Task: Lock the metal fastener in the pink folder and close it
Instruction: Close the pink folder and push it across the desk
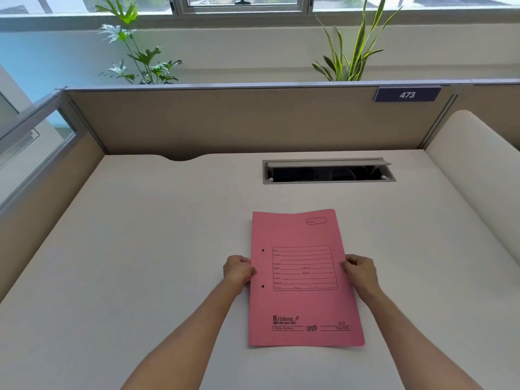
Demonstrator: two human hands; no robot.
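The left hand [238, 273] is seen with its fingers curled against the spine edge of the pink folder [304, 280], beside two punched holes. The folder is laid closed and flat on the pale table [140, 263], front cover up, with a printed form box and the name "Krishna" shown. Its opposite long edge is gripped by the right hand [361, 274], and an open cable hatch [327, 171] is set farther back.
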